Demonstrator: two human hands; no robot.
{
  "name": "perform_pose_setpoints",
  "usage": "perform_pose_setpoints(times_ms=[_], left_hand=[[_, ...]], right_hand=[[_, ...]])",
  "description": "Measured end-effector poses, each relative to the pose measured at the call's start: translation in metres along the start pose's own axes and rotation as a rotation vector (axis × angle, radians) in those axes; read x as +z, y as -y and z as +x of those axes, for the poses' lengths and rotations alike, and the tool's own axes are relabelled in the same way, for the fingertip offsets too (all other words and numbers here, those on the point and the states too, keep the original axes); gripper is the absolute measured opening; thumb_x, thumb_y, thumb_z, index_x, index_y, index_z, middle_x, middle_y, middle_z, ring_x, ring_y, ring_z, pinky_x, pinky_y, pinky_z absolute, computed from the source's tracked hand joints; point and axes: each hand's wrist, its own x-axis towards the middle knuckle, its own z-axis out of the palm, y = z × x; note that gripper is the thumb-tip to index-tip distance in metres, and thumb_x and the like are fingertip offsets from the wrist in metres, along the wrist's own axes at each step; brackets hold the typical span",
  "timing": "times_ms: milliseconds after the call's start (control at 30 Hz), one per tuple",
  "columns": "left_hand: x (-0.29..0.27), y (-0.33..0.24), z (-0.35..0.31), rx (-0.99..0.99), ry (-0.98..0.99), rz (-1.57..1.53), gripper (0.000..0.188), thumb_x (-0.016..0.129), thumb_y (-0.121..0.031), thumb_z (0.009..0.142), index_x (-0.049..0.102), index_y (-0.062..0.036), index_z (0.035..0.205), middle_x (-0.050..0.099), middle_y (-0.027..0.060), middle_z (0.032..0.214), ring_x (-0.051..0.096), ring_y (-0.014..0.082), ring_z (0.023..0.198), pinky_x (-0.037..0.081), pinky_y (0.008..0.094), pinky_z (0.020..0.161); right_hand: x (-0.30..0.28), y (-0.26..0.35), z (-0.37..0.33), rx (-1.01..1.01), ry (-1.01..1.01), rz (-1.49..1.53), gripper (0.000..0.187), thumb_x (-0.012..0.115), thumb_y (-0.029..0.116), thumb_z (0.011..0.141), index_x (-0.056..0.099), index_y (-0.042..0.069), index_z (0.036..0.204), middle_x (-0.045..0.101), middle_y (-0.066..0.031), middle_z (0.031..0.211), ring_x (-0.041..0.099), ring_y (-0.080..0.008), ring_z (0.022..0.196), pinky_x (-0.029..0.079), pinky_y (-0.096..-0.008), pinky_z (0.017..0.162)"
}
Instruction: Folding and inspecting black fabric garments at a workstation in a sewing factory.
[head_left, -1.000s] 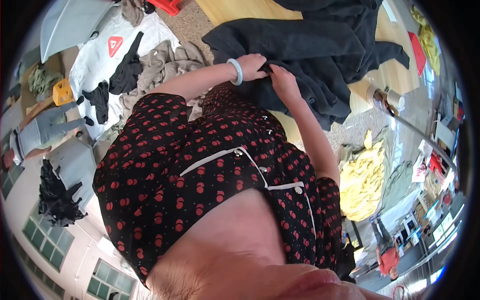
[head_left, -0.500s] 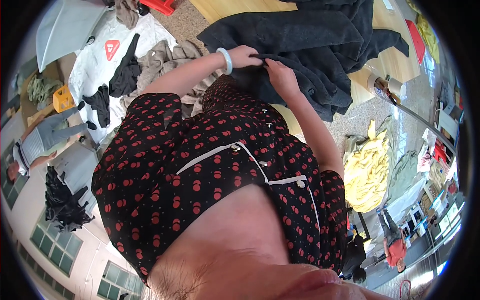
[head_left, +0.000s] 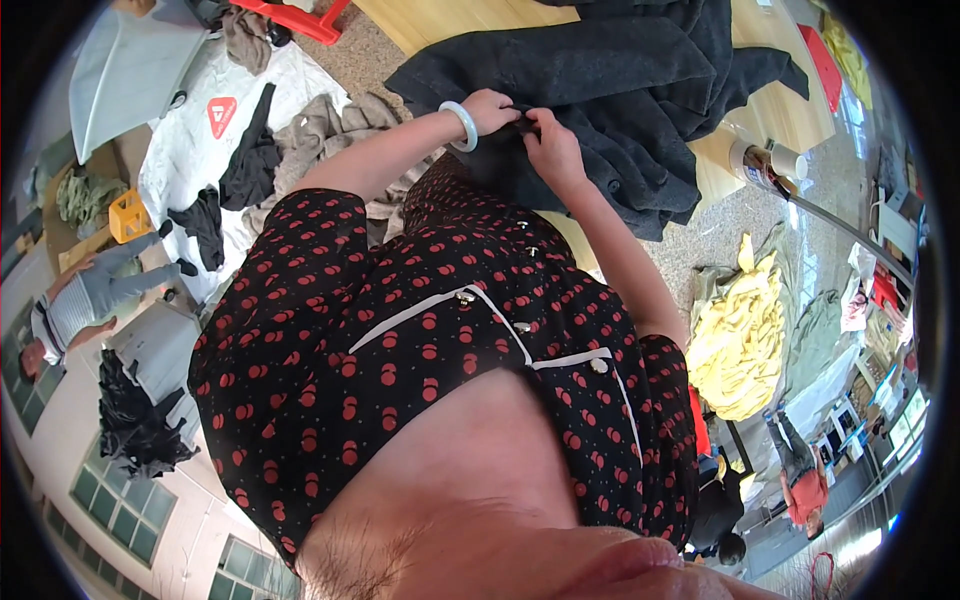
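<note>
A black buttoned garment, seemingly a jacket [head_left: 600, 65], lies spread over the light wood table [head_left: 775, 98], part of it hanging over the near edge. My left hand [head_left: 489, 112] pinches a fold of its cloth; a pale bangle [head_left: 462, 124] circles that wrist. Close on its right, my right hand [head_left: 553, 148] is closed on the same fold, thumb and forefinger together. The two sets of fingertips nearly meet. The exact edge or seam between them is too small to make out. A dark button [head_left: 614, 186] shows on the cloth right of my right hand.
Beige-brown garments [head_left: 335, 135] lie left of the table beside a white sheet [head_left: 190, 140] holding black cloths. On the right stand paper cups [head_left: 783, 160] near a curved metal bar [head_left: 850, 232]. Yellow cloth [head_left: 740, 335] is heaped beyond. Other people are farther off on both sides.
Both hands stay at the fold with small finger movements; the right fingers have drawn up slightly. The whole view has shifted a little.
</note>
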Motion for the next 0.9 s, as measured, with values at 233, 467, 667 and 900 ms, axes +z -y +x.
perform_pose_setpoints(times_ms=[233,467,667,900], left_hand=[[0.006,0.001,-0.007,0.195,0.114,0.293,0.034,0.04,-0.028,0.077,0.053,0.0031,0.083,0.055,0.024,0.087,0.052,0.0369,0.085,0.041,0.0415,0.076],[0.009,-0.006,-0.024,0.172,0.065,0.377,0.036,0.052,-0.028,0.073,0.048,0.0048,0.087,0.052,0.0232,0.091,0.05,0.0364,0.089,0.041,0.0416,0.078],[0.013,-0.008,-0.025,0.236,-0.019,0.414,0.026,0.05,-0.02,0.071,0.049,0.004,0.08,0.052,0.0221,0.085,0.051,0.0357,0.083,0.042,0.042,0.075],[0.025,-0.016,-0.033,0.18,-0.08,0.462,0.018,0.05,-0.012,0.069,0.048,0.0015,0.081,0.051,0.02,0.084,0.05,0.0343,0.082,0.042,0.0415,0.073]], right_hand=[[0.005,-0.01,-0.007,-0.091,0.091,-0.283,0.005,0.049,0.008,0.073,0.047,0.006,0.077,0.054,-0.0142,0.072,0.054,-0.0339,0.069,0.044,-0.0434,0.057],[0.001,-0.005,-0.008,-0.193,0.124,-0.396,0.005,0.048,0.006,0.072,0.046,0.006,0.077,0.053,-0.0117,0.07,0.056,-0.0298,0.066,0.045,-0.0393,0.055],[0.001,-0.006,-0.007,-0.189,0.192,-0.412,0.005,0.047,0.005,0.072,0.047,0.005,0.077,0.054,-0.0128,0.07,0.056,-0.031,0.064,0.045,-0.0396,0.056],[0.004,-0.006,-0.011,-0.163,0.187,-0.457,0.003,0.046,0.005,0.072,0.046,0.004,0.075,0.054,-0.0139,0.07,0.057,-0.0319,0.064,0.046,-0.0405,0.056]])
